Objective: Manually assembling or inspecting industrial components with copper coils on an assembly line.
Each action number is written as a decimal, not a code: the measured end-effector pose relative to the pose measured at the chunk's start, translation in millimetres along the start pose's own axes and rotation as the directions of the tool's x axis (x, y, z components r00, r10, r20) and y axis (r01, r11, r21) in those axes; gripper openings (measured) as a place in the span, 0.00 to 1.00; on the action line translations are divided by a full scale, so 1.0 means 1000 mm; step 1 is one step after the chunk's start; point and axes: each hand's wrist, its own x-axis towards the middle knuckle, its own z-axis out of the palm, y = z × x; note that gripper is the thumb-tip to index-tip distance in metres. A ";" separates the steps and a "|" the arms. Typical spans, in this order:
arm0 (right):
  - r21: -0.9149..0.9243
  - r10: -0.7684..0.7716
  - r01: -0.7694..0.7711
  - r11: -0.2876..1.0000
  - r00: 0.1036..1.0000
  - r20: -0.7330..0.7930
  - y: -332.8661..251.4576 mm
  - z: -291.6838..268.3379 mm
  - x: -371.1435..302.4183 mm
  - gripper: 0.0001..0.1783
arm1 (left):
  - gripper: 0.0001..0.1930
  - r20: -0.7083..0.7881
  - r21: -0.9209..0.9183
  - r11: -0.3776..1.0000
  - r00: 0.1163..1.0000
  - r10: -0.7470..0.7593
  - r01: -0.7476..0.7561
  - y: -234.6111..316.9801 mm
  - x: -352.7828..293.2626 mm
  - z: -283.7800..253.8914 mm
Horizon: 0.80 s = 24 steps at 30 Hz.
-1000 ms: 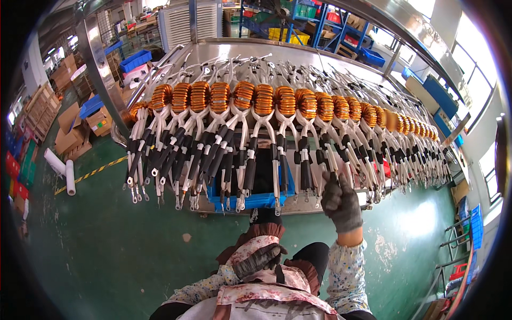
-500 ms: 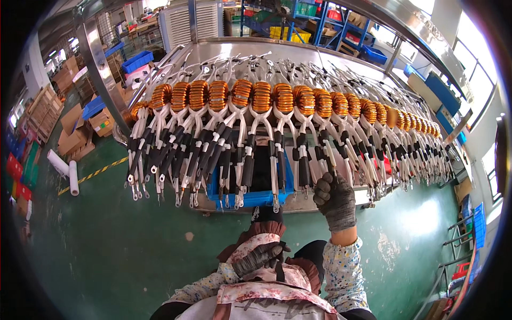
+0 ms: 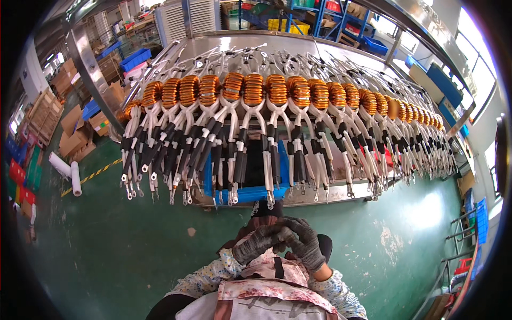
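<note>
My left hand and my right hand, both in dark grey knit gloves, meet above my lap. Their fingers are curled in and touch each other. Whatever lies between them, if anything, is hidden. Beyond them a long row of copper-wound ring coils lies along a metal table. White leads with black sleeves and metal ring lugs hang from the coils over the near edge. Both hands are apart from these leads.
A blue bin sits behind the hanging leads, below the table top. Metal posts rise at the table's left. Cardboard boxes and white rolls are on the green floor at left. Blue shelving stands at the back.
My right hand has let go of a hanging lead and come down to my left hand at my lap. The left hand has risen slightly. The whole view has shifted a little.
</note>
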 end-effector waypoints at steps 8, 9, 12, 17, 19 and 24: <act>0.777 0.676 -0.448 0.443 0.736 0.039 -0.018 -0.071 0.042 0.22 | 0.15 0.108 0.530 0.829 0.984 0.144 -0.179 -0.013 0.043 -0.045; 0.777 0.678 -0.444 0.446 0.734 0.031 -0.015 -0.074 0.044 0.22 | 0.16 0.125 0.703 0.661 0.961 0.247 -0.262 -0.012 0.048 -0.060; 0.841 0.653 -0.395 0.371 0.754 0.066 -0.012 -0.080 0.049 0.19 | 0.21 0.072 0.995 0.005 0.788 0.611 -0.095 -0.044 0.069 -0.120; 0.796 0.634 -0.348 0.496 0.771 -0.058 0.014 -0.049 0.051 0.19 | 0.25 -0.170 0.971 -0.101 0.920 0.354 0.218 -0.036 0.055 -0.150; 0.792 0.709 -0.421 0.442 0.705 -0.020 0.029 -0.037 0.053 0.15 | 0.20 -0.082 0.984 -0.096 0.865 0.495 0.149 -0.045 0.056 -0.157; 0.841 0.699 -0.385 0.381 0.715 0.011 0.022 -0.053 0.055 0.14 | 0.17 -0.092 0.979 -0.117 0.876 0.474 0.166 -0.055 0.064 -0.182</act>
